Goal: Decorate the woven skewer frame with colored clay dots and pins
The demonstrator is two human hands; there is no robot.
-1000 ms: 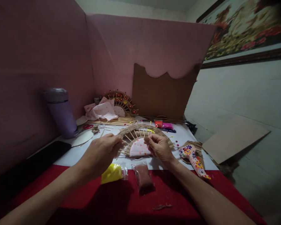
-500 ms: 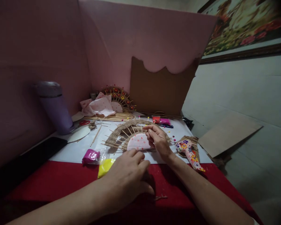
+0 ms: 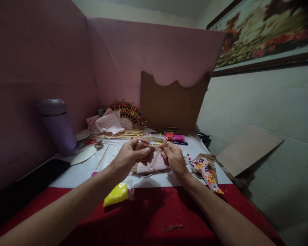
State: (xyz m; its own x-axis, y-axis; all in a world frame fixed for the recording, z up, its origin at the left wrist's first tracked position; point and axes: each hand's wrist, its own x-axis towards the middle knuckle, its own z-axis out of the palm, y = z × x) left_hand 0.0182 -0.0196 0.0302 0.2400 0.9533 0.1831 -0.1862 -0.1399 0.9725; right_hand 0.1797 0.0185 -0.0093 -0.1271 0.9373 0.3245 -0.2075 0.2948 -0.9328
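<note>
My left hand point(image 3: 137, 152) and my right hand point(image 3: 174, 159) meet fingertip to fingertip above a half-round woven fan-shaped piece point(image 3: 154, 165). Both are closed in a pinch; whatever lies between the fingers is too small to make out. The piece has a pink dotted cloth centre, thin sticks fanning out and coloured beads at the stick ends. My hands cover much of it. Below my left wrist lies a packet of yellow clay point(image 3: 116, 194). Past my right hand rests a flower-patterned shape point(image 3: 206, 172) on cardboard.
A purple bottle point(image 3: 58, 126) and a dark flat device point(image 3: 45, 172) stand at the left. Behind are pink dotted cloth point(image 3: 106, 123), a finished-looking beaded fan point(image 3: 129, 112), thin sticks point(image 3: 125, 134), red and magenta packets point(image 3: 178, 137) and a cardboard sheet point(image 3: 169, 102). Red cloth point(image 3: 149, 212) covers the front.
My left hand has risen from near the yellow packet at the table's front and moved forward to meet my right hand. The view has tilted up slightly.
</note>
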